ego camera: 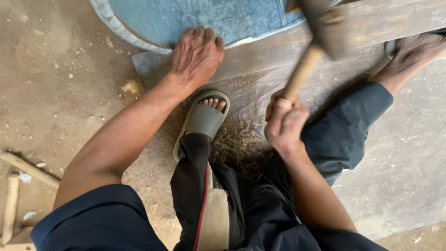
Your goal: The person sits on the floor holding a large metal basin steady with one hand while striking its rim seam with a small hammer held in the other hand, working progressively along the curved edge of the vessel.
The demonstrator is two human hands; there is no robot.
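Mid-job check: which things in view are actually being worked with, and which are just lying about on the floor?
In use:
- mallet, gripped by the right hand, raised and motion-blurred
- blue metal sheet, pressed flat by the left hand
- wooden plank beneath the sheet's edge

Lying about:
- wooden sticks at the left edge
- wood debris near the sandal
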